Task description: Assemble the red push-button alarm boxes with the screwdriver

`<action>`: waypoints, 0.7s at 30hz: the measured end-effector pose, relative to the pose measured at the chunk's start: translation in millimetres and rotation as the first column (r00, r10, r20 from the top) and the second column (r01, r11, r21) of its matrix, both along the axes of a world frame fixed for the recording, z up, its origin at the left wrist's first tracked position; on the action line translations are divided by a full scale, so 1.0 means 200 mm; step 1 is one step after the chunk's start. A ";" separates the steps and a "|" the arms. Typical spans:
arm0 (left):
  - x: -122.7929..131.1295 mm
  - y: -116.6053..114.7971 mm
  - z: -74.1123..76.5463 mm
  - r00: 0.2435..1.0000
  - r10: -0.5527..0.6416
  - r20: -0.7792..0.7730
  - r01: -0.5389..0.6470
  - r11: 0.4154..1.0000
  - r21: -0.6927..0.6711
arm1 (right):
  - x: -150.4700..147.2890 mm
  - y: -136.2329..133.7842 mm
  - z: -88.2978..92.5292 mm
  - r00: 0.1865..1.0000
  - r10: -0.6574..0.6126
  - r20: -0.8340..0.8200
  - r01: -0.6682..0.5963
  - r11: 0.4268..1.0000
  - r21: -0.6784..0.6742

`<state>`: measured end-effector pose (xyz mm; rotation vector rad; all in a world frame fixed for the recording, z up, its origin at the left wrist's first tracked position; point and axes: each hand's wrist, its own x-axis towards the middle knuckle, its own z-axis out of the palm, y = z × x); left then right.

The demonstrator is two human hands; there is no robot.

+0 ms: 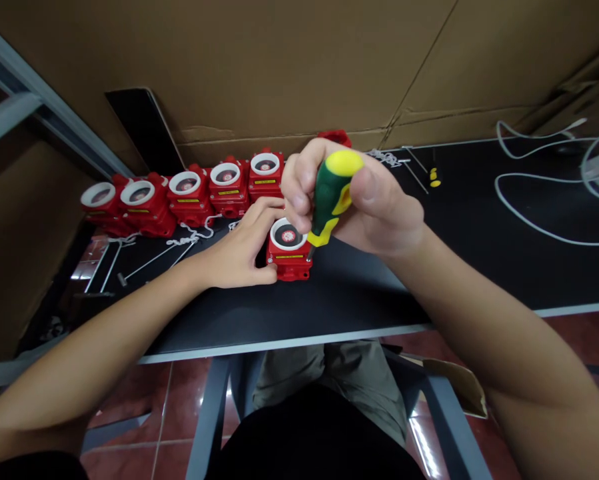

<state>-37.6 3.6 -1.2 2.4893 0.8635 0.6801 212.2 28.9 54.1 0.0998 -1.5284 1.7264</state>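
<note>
A small red box (289, 257) with a round white-rimmed face stands on the black table (359, 293) in front of me. My left hand (242, 250) grips its left side, fingers wrapped over the top edge. My right hand (352, 197) is closed round the green and yellow handle of a screwdriver (332, 197), held upright with its tip down at the box's right front corner.
A row of several like red boxes (186, 193) lines the back left of the table, with white cords and thin metal rods in front. A cardboard wall stands behind. White cables (534, 190) lie at the right. A small yellow-handled tool (434, 177) rests further back.
</note>
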 end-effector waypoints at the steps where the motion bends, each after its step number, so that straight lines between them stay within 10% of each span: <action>1: 0.00 0.00 0.00 1.000 -0.002 0.000 0.002 1.000 -0.001 | -0.01 0.00 -0.01 1.000 -0.005 -0.007 0.005 1.000 0.024; 21: 0.00 0.01 -0.02 0.999 -0.017 0.047 0.017 1.000 0.012 | -0.01 0.05 0.00 0.977 0.066 0.201 -0.073 0.997 0.025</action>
